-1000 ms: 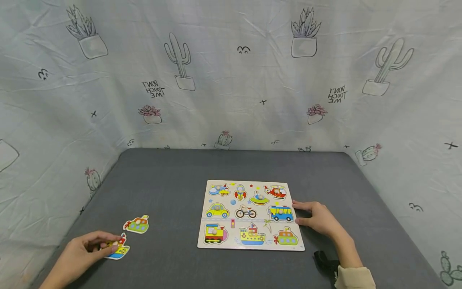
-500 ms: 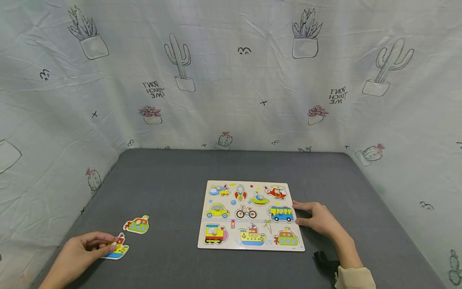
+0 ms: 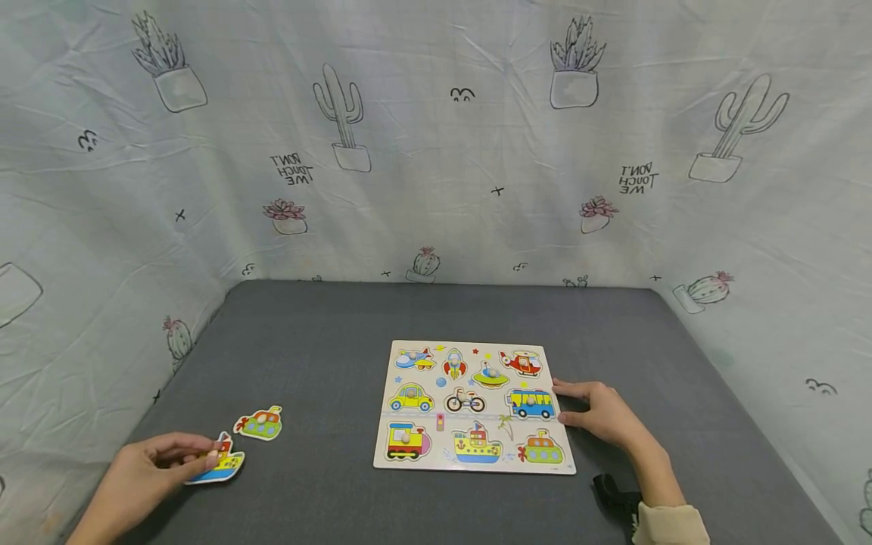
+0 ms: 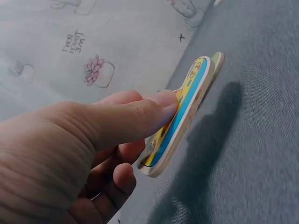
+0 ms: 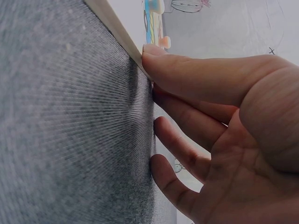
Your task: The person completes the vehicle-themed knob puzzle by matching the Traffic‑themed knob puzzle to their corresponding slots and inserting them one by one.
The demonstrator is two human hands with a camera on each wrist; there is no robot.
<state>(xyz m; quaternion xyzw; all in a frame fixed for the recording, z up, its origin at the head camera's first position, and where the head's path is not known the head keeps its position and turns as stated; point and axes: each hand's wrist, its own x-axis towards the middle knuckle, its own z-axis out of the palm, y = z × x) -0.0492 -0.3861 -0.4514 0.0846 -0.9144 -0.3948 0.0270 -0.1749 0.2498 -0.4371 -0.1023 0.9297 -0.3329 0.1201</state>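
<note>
My left hand (image 3: 146,473) pinches a wooden boat puzzle piece (image 3: 221,471), blue, yellow and red, between thumb and fingers. In the left wrist view the boat piece (image 4: 180,116) is tilted, with its thick pale edge showing above a shadow on the cloth. Just beyond it lies a green and orange submarine puzzle piece (image 3: 260,424) with a round knob. My right hand (image 3: 606,412) touches the right edge of the puzzle board (image 3: 443,464) with thumb and forefinger. In the right wrist view the thumb (image 5: 161,58) meets the board's side while the other fingers reach down at the cloth.
On the board sit knobbed vehicle pieces, among them a car (image 3: 411,397), a bus (image 3: 530,403) and a train (image 3: 406,440). Boat (image 3: 477,445) and submarine (image 3: 540,450) pictures show no knobs. A black object (image 3: 613,492) lies beside the right wrist. Patterned curtain (image 3: 436,151) surrounds the grey table.
The boat piece has gone from lying flatter to tilted in my left hand's pinch, its top turning slightly left. My right hand and the board stay in place.
</note>
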